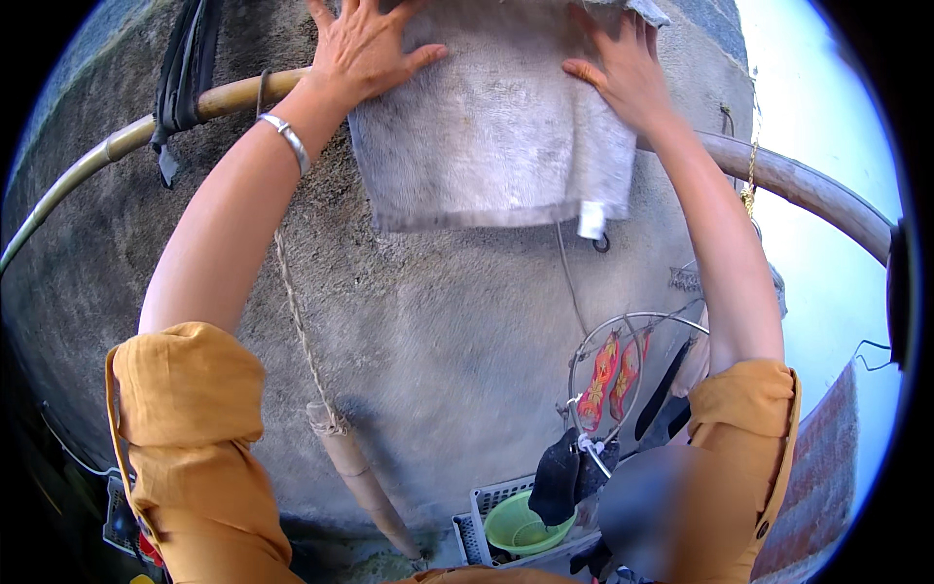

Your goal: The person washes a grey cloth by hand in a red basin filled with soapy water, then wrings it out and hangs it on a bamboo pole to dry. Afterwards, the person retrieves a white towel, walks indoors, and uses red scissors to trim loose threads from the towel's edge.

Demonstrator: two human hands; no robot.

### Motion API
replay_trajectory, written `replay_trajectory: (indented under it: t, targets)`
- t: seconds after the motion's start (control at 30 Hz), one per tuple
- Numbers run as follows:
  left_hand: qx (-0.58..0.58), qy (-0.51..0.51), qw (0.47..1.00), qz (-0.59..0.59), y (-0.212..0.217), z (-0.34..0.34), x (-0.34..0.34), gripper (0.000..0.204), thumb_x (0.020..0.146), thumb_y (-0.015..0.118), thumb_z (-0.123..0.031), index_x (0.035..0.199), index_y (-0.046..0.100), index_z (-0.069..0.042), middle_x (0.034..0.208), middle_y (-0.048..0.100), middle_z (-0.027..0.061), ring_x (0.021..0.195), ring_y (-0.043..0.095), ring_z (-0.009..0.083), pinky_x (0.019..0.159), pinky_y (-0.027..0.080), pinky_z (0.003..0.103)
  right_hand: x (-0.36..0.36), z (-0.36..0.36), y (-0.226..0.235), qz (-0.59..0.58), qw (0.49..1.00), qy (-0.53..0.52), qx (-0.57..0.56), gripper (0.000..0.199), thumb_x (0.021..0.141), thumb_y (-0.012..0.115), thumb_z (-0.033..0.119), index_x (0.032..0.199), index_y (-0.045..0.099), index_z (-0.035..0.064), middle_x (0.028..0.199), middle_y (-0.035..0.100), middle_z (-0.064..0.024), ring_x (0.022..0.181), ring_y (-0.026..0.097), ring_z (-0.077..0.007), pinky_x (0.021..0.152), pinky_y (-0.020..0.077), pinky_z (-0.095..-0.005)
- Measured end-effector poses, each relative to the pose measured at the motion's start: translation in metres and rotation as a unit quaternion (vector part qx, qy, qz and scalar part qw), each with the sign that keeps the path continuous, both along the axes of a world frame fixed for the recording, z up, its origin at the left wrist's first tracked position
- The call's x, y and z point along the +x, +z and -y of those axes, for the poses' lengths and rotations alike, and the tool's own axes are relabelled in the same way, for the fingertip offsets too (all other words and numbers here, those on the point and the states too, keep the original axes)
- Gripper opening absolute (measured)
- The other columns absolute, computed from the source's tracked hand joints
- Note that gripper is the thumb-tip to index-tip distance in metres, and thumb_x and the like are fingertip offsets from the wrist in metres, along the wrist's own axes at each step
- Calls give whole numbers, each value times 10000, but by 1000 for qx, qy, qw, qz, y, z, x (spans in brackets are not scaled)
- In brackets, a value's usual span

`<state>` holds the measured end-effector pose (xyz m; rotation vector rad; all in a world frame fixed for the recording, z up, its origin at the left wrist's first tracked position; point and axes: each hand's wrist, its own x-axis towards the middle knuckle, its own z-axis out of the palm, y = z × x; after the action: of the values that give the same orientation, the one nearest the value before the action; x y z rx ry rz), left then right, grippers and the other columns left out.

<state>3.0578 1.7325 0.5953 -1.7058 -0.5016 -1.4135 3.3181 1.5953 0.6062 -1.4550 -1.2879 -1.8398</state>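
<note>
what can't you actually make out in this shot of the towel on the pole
Head view only:
- Top of the grey towel and fingertips of the left hand and right hand: cut off by the upper edge.
- Bamboo pole behind the towel: hidden by the cloth.
- White tag on the towel's hem: too small to read.
- Area right of the green bowl: blurred.
- Basket contents: mostly hidden by dark hanging items.
</note>
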Motion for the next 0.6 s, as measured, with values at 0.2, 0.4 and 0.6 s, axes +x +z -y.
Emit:
replay_trajectory:
  t: [0.2,0.4,0.6]
  targets:
    - [-77,29,996,40,8,-18,16,732,728,573,-576,1356,375,-257,1455,128,230,1357,66,389,992,46,692,6,-30,6,-5,998,-64,16,768,743,606,477,1378,320,152,1357,263,-310,1287,206,-440,1079,104,-540]
    - [-93,68,992,55,21,-25,19,713,713,593,-586,1319,435,-246,1444,183,209,1357,156,306,1009,64,668,14,-45,6,40,995,-69,61,786,695,659,462,1363,354,183,1357,294,-256,1288,212,-404,1083,111,-529]
    - [-130,-27,991,23,21,-34,20,698,687,633,-577,1253,503,-190,1339,351,197,1165,461,333,950,402,435,12,-38,0,80,988,-116,67,666,778,487,627,1349,373,303,1303,379,-181,1243,309,-384,1060,216,-464]
